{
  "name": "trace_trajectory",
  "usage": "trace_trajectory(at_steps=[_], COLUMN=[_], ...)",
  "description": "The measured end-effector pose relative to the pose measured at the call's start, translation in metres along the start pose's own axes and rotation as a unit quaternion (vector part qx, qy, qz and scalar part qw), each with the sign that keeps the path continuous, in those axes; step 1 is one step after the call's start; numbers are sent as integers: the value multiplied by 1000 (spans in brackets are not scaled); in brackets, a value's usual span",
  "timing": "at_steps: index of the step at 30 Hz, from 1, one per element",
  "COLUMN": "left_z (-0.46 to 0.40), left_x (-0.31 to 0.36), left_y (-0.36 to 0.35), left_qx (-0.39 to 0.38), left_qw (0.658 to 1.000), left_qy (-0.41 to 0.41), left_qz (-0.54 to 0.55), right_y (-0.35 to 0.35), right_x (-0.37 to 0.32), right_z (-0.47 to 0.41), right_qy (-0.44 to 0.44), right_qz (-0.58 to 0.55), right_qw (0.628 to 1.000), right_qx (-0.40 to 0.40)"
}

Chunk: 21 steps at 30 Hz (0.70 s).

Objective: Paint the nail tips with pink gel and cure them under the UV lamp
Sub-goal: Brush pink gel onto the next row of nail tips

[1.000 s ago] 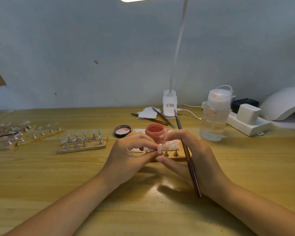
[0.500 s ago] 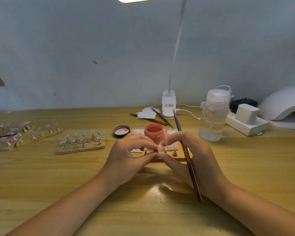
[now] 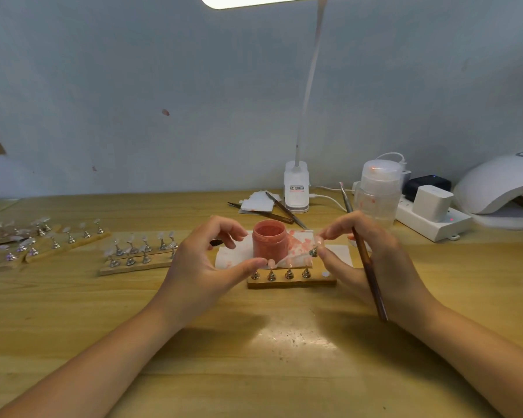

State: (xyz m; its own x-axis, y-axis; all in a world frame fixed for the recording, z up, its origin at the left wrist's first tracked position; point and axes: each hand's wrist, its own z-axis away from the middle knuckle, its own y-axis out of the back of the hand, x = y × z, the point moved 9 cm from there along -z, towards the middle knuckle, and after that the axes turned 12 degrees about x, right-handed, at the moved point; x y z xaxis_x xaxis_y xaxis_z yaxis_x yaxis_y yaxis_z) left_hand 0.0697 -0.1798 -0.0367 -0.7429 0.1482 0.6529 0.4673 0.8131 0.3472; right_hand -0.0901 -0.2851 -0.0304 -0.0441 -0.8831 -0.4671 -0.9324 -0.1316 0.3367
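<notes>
Pink gel fills the open jar (image 3: 269, 241), which stands between the two hands and just beyond their fingertips, on a stained white tissue (image 3: 296, 251); the left hand (image 3: 206, 267) has its fingers curled, the thumb tip touching a pale nail tip (image 3: 271, 263) at the left end of the wooden holder strip (image 3: 290, 282); the right hand (image 3: 372, 257) pinches a small metal stand (image 3: 313, 252) between thumb and forefinger, lifted above the strip, and also grips a brown brush (image 3: 367, 263) (its bristle end points away, past the knuckles); four stands remain on the strip just below the fingertips; beyond the right hand a clear plastic bottle (image 3: 376, 194) holds a little clear liquid; further right sits the white UV lamp (image 3: 498, 184); left of the left hand lie more strips of stands (image 3: 136, 254); all rest on a wooden table (image 3: 254, 357) against a pale grey-blue wall (image 3: 133, 86).
</notes>
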Motion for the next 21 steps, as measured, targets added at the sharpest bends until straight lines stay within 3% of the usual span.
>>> trace_trajectory(at_steps=[6,10,21], left_z=[2,9,11], left_x=[-27,-39,-42], left_y=[-12,-21,-28], left_qx=[-70,-118,-153], left_qw=[994,985,982], left_qy=[68,97,81], left_qz=[-55,-80,-77], right_y=[-8,-8,-10], right_x=[20,21,14], right_z=[5,5,8], right_qy=[-35,-34,-1], right_qz=[19,6,3], right_qw=[996,996,993], right_qx=[-75,-81,-118])
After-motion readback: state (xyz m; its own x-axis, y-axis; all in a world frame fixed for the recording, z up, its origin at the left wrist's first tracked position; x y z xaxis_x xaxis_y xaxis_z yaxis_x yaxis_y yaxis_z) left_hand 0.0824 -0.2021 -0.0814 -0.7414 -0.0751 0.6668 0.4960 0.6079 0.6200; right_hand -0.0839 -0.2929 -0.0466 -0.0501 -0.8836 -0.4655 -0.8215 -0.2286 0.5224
